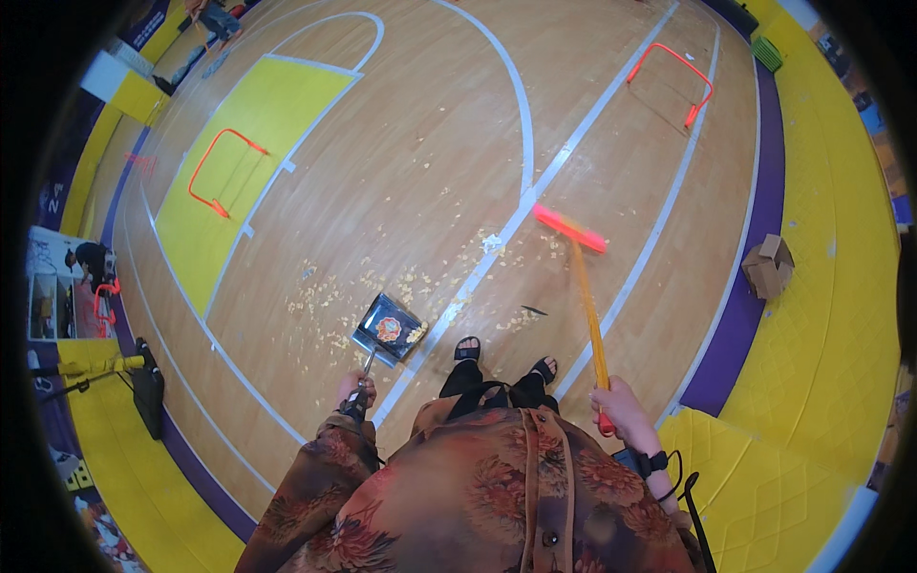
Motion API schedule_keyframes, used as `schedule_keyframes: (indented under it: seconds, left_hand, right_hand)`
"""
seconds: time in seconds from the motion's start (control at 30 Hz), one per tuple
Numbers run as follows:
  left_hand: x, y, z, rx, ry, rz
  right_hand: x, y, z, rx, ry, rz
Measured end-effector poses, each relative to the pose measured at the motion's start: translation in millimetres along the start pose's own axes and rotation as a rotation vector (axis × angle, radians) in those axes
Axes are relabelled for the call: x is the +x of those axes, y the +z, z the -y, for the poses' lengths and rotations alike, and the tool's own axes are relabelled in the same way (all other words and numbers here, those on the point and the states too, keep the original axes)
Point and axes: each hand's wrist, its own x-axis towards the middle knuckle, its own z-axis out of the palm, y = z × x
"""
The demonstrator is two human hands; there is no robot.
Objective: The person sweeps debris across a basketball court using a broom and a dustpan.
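Observation:
My left hand (356, 389) grips the metal handle of a black dustpan (375, 324) that rests on the wooden floor. The pan has a bright round sticker inside, and some pale flakes lie at its right side. In my right hand (622, 410) is the orange handle of a broom (588, 308). Its pink-red head (569, 228) is out ahead to the right and looks slightly blurred. Pale yellow flakes (405, 283) are scattered over the floor around and beyond the dustpan. A crumpled white scrap (491, 243) lies on the white line, left of the broom head.
Orange-red hurdles stand on the court, one on the yellow area (228, 172) and one far right (673, 79). A cardboard box (769, 266) sits by the yellow padding at right. A thin dark strip (534, 310) lies near my feet. Other people are at the far left.

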Motion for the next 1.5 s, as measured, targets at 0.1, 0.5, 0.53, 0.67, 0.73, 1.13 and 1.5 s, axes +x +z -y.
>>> schedule_keyframes:
  seconds: [0.1, 0.5, 0.53, 0.67, 0.73, 1.13, 1.5]
  left_hand:
    - [2, -12, -14, 0.044, -0.013, 0.033]
    - [33, -16, -31, -0.075, -0.083, 0.125]
    - [38, -21, -31, -0.094, -0.064, 0.153]
    - [36, -58, -32, -0.221, 0.0, 0.14]
    - [17, -68, -29, -0.22, 0.066, 0.05]
    - [-28, -97, 92, -0.494, 0.119, 0.015]
    - [-34, -114, 221, -0.712, 0.184, 0.066]
  right_hand:
    - [3, 35, 6, -0.17, 0.035, -0.048]
    - [32, 70, -56, -0.11, -0.14, 0.624]
    - [30, 73, -48, -0.118, -0.135, 0.651]
    - [16, 81, -6, -0.399, -0.211, 0.588]
    - [20, 81, 0, -0.463, -0.219, 0.53]
    - [56, 50, 14, -0.377, 0.016, 0.605]
    - [34, -24, -51, -0.509, -0.145, 1.013]
